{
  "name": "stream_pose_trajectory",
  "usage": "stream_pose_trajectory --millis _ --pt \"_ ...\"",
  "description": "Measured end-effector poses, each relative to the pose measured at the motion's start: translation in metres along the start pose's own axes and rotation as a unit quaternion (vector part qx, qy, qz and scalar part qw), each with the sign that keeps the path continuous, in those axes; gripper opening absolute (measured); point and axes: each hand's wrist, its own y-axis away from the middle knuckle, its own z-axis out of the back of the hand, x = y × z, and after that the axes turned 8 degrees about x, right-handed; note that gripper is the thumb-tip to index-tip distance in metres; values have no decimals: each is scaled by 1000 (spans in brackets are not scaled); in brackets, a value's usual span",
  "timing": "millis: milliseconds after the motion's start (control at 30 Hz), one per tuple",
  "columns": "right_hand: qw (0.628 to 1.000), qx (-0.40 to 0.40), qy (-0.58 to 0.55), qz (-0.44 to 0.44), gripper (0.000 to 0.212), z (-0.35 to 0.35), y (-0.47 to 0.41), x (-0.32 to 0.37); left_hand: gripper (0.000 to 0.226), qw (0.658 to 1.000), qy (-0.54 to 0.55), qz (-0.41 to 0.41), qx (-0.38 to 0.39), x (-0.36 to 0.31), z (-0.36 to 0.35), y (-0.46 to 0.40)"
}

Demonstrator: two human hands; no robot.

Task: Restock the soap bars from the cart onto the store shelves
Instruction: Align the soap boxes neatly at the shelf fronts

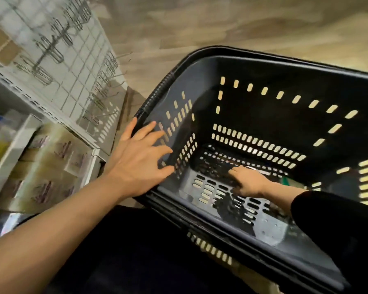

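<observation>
The black plastic cart basket (263, 60) fills the right of the view, its slotted floor mostly bare. My left hand (140, 158) lies with fingers spread over the basket's left rim and inner wall. My right hand (250, 181) reaches deep inside, fingers bent down onto the basket floor. A pale thin edge shows at its fingertips, and what it is stays unclear. Stacked beige soap bar boxes (49, 158) with dark print sit on the low store shelf (15, 143) at the left, blurred.
A white wire grid panel with metal peg hooks (57, 45) rises above the shelf at upper left. A green item (287, 181) lies by the basket's right wall. Wood-look floor (221, 24) spreads beyond the basket. Dark clothing fills the bottom centre.
</observation>
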Motion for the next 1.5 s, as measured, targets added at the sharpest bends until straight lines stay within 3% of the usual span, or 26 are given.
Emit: stream_pose_trajectory --millis 67,167,300,400,600,700,733,867,967,1100,1233,1367,1500 --pt "1000 7 4 -25 36 -7 18 -26 94 999 -24 2 27 -2 3 -1" --pt "995 17 37 -95 57 -17 43 -64 96 996 -77 -12 40 -6 3 2" --pt "969 71 18 -237 96 -38 62 -89 62 995 -83 -45 41 -5 -5 0" --pt "948 93 -62 -298 116 -57 75 -92 62 994 -93 -47 21 -4 -15 -3" --pt "932 137 -41 -333 109 -66 84 -85 77 995 -95 -27 23 -15 -12 -3" --pt "927 159 -77 -331 86 -61 86 -87 84 996 -91 -13 19 -19 -10 -4" --pt "930 143 -91 -327 84 -61 89 -89 87 996 -92 -12 15 -19 -10 -3" --pt "953 114 -91 -266 117 -55 93 -79 92 995 -97 -11 13 -21 -8 3" --pt "966 23 -148 -209 115 -41 84 -60 99 995 -103 -9 9 -29 -4 6" --pt "969 -121 -206 -70 114 -1 69 -23 102 996 -88 1 28 -39 -1 3" --pt "919 -279 -279 28 108 61 66 26 69 995 -90 7 40 -52 2 1" --pt "856 -401 -300 127 107 127 80 65 60 999 -44 11 9 -58 -1 5" --pt "821 -450 -294 191 107 176 88 100 43 990 69 6 -122 -62 4 15"
